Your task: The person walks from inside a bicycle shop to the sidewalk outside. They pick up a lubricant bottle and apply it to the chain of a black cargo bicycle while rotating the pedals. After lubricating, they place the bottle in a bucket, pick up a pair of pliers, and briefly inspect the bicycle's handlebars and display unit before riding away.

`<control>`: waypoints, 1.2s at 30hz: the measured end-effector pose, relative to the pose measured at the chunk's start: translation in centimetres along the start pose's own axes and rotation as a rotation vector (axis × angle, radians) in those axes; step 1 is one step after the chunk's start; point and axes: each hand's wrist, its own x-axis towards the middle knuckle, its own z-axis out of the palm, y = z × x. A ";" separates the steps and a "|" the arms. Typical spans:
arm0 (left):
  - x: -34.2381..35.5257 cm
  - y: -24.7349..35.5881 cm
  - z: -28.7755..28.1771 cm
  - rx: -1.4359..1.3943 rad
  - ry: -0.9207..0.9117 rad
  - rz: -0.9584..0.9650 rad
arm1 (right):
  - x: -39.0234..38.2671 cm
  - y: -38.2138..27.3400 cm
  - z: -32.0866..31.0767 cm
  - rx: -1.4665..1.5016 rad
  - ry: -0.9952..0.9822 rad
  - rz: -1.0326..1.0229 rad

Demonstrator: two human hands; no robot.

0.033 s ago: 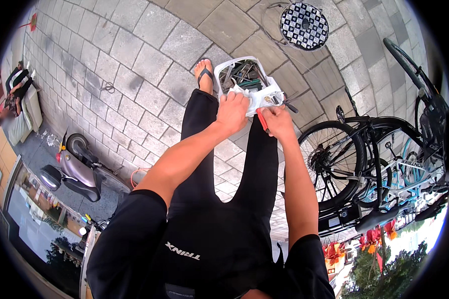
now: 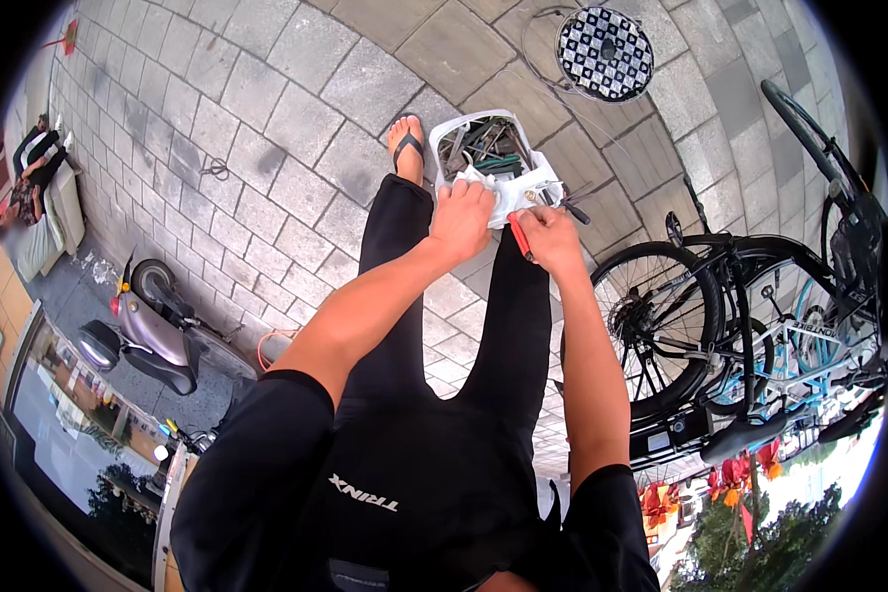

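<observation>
A white plastic tub (image 2: 534, 164) full of metal tools and parts stands on the paving in front of me, by my left foot. My left hand (image 2: 462, 219) is closed at its near side, against a crumpled white piece (image 2: 476, 179); what the fingers grip is hidden. Just to the right, my right hand (image 2: 548, 237) is closed around a red-handled tool (image 2: 520, 235), whose working end I cannot make out. Beside that hand, small metal parts (image 2: 531, 196) lie on the tub's white near ledge. A dark-handled tool (image 2: 575, 211) sticks out past the tub's right edge.
Beyond the tub is a round stool (image 2: 605, 54) with a black-and-white checked top. Bicycles (image 2: 661, 326) crowd the right side. A scooter (image 2: 153, 331) is parked at left, and a person (image 2: 32, 192) sits farther off. A thin dark loop (image 2: 214, 168) lies on the paving.
Both hands stay in nearly the same place at the tub, and the red-handled tool is still in my right hand. The whole view has shifted slightly.
</observation>
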 end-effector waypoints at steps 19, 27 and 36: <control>7.3 -11.6 -1.8 -0.328 -0.177 -0.314 | -7.3 13.1 -1.1 0.523 0.302 0.185; 19.2 -18.6 11.9 -0.823 -0.363 -0.599 | -7.7 23.0 -0.6 0.460 0.375 0.475; 24.0 -18.7 20.2 -0.232 -0.384 -0.336 | -13.3 33.5 1.8 0.398 0.346 0.625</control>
